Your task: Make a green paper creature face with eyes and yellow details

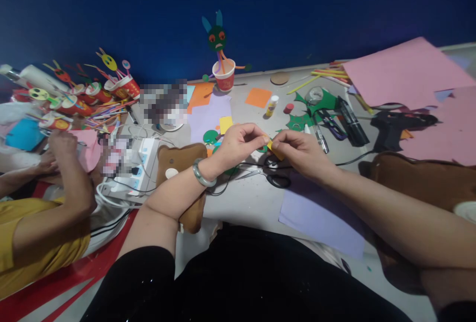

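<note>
My left hand (241,144), with a pale bangle on its wrist, is closed in a pinch at the edge of a small yellow paper piece (275,150). Facing it, my right hand (302,152) grips the same piece between thumb and fingers. Under the hands lie black-handled scissors (278,180) and a dark cable. Just beyond them are a yellow paper square (226,125), a green paper circle (210,136), an uncapped-looking glue stick (271,107) and a red cap (288,108).
A paper-cup figure (224,78) stands by the blue wall. To the right are a glue gun (390,126), green cutouts (327,99) and pink sheets (405,74). A power strip (146,163) and brown cushion (182,156) lie left, near a co-worker's arm (70,183).
</note>
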`<state>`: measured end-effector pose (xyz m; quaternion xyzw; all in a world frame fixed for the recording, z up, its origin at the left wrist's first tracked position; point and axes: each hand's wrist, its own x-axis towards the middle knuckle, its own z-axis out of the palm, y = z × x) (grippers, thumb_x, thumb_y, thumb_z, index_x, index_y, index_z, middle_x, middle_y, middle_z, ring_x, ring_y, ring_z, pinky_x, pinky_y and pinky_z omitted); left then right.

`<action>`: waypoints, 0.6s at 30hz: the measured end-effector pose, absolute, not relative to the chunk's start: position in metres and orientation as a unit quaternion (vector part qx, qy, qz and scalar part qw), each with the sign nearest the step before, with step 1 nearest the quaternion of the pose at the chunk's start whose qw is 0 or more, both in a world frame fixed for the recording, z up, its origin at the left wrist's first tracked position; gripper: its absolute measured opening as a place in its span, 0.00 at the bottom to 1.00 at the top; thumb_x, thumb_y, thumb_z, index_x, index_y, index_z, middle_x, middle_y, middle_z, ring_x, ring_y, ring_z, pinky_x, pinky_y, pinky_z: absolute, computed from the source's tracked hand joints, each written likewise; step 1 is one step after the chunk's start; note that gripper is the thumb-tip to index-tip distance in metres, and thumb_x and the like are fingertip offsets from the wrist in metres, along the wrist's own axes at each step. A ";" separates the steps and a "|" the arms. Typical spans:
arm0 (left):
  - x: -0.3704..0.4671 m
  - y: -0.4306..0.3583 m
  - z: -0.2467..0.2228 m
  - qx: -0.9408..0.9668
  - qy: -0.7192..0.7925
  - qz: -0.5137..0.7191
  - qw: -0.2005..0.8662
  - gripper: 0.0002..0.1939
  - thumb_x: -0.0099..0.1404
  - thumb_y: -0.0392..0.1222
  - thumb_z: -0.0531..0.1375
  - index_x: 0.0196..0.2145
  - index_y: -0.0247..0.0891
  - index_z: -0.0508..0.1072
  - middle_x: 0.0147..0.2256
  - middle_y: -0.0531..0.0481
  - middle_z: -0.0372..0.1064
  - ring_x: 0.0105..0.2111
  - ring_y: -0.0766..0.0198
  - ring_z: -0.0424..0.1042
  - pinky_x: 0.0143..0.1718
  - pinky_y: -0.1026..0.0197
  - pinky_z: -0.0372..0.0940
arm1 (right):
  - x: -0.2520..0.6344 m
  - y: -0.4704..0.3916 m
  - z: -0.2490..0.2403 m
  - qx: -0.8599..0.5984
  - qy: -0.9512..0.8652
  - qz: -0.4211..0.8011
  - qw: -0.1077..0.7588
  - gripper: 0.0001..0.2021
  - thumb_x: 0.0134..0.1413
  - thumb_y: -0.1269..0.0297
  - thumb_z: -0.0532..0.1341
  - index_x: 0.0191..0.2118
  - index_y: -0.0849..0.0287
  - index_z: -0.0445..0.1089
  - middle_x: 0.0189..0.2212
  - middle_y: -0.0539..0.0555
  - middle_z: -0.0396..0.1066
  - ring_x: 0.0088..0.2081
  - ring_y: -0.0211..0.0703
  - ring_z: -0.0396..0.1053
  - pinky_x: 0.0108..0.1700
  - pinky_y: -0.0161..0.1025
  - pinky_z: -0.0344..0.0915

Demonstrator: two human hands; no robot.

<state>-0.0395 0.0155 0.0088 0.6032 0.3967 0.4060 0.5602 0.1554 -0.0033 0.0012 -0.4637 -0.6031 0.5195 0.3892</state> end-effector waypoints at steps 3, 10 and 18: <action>-0.040 0.016 0.012 0.577 0.397 0.424 0.574 0.22 0.56 0.58 0.76 0.27 0.36 0.77 0.25 0.53 0.74 0.26 0.70 0.71 0.31 0.64 0.67 | 0.154 -0.003 0.002 -0.469 -0.587 0.535 0.386 0.07 0.52 0.60 0.68 0.27 0.54 0.72 0.23 0.50 0.75 0.26 0.40 0.67 0.29 0.38 0.64; -0.045 0.020 0.016 0.539 0.401 0.464 0.578 0.17 0.58 0.51 0.75 0.26 0.38 0.76 0.22 0.55 0.73 0.24 0.71 0.70 0.30 0.65 0.66 | 0.154 -0.004 0.003 -0.476 -0.585 0.540 0.374 0.12 0.54 0.58 0.68 0.25 0.54 0.68 0.23 0.50 0.75 0.26 0.40 0.70 0.32 0.38 0.68; -0.045 0.025 0.013 0.493 0.419 0.466 0.603 0.13 0.67 0.46 0.70 0.28 0.38 0.76 0.24 0.55 0.73 0.25 0.71 0.73 0.31 0.65 0.70 | 0.157 -0.003 0.000 -0.489 -0.579 0.535 0.374 0.11 0.55 0.59 0.67 0.26 0.54 0.69 0.24 0.50 0.75 0.27 0.41 0.69 0.31 0.38 0.66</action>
